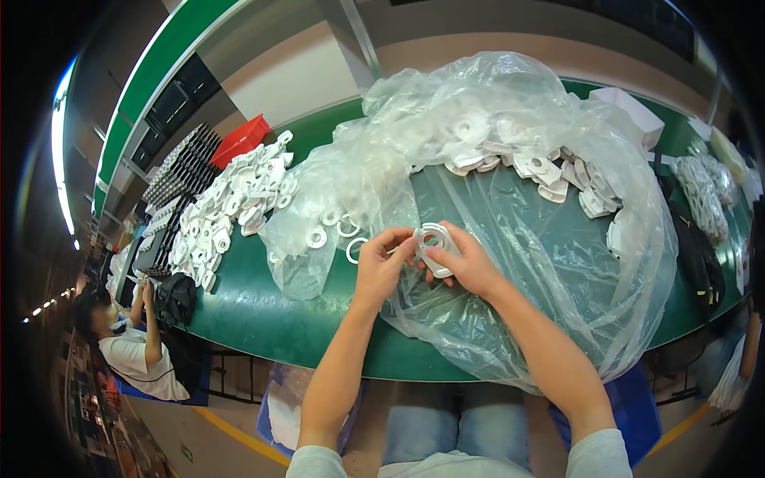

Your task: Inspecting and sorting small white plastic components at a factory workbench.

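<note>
Above the near middle of the table, I hold a white plastic part (437, 239) with a round opening between both hands. My right hand (470, 264) is closed around its right side, with the thumb across the front. At the part's left edge, the fingers of my left hand (382, 263) are pinched together; the fingertips are partly hidden. Just left of that hand lies a loose white ring (356, 250), with another white ring (316, 237) farther left on the clear plastic. Under my hands spreads a large clear plastic bag (526, 295).
White parts (538, 169) lie heaped in the bag's far side. On the green table (247, 299), another heap of white parts (231, 209) stands left, near a red bin (243, 141) and stacked trays (179, 167). A person (147, 358) sits at far left. Blue bins (629, 414) flank my legs.
</note>
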Motion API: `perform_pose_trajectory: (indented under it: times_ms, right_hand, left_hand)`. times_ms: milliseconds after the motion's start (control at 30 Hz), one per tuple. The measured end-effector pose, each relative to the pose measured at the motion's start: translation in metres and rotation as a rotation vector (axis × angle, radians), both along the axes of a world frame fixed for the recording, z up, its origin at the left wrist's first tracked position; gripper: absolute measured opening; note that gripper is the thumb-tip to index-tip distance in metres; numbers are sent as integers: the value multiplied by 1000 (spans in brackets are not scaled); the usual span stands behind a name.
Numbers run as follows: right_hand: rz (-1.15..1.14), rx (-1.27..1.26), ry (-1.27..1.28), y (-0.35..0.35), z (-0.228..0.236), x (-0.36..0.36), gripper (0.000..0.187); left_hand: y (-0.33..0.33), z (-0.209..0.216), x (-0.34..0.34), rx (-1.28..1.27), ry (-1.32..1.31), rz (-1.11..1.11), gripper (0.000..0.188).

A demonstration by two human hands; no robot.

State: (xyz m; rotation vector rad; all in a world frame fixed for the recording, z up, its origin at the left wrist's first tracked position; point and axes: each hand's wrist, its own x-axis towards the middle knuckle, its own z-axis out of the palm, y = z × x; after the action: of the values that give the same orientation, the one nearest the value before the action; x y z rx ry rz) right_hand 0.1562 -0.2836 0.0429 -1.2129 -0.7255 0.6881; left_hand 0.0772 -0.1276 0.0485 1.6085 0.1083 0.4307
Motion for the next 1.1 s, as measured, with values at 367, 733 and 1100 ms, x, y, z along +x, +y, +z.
perform_pose_trajectory:
  times_ms: [367, 733, 1100]
  right_hand:
    - [9, -16, -38, 0, 1, -2, 25]
    - [13, 1, -114, 4, -4, -1, 30]
    - [7, -45, -13, 3, -8, 1, 32]
  left_hand:
    - [2, -10, 1, 103, -36, 47, 15]
    - [-4, 7, -2, 200, -220, 18, 21]
    - [-7, 9, -4, 439, -209, 88, 11]
